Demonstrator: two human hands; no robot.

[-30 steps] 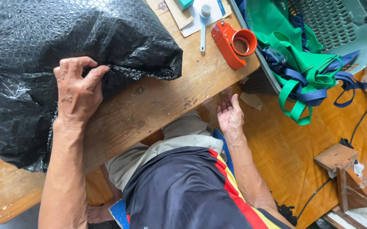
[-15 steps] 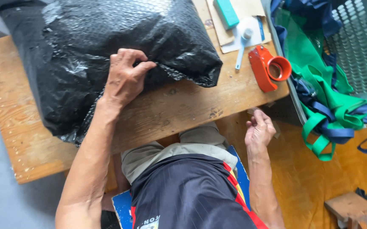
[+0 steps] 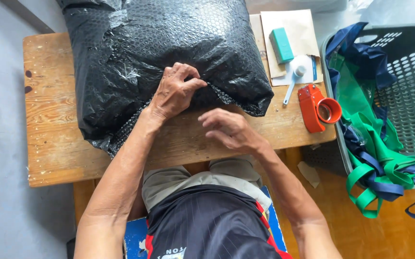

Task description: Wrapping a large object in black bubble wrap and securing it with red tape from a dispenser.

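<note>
Right hand (image 3: 229, 129) risen onto table (image 3: 54, 144), left hand (image 3: 176, 91) pinching black parcel (image 3: 169, 43), basket (image 3: 409, 72) holding bags (image 3: 366, 110)

Wooden table (image 3: 58, 139) — black bubble-wrap bundle (image 3: 159, 52), red tape dispenser (image 3: 315, 108), envelope (image 3: 291, 33).

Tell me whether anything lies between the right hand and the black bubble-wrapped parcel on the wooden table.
Nothing visible does. The right hand hovers over bare table at the near edge of the black bubble-wrapped parcel, with only open wood between them. The left hand already grips that edge. The orange tape dispenser lies off to the right, clear.
</note>
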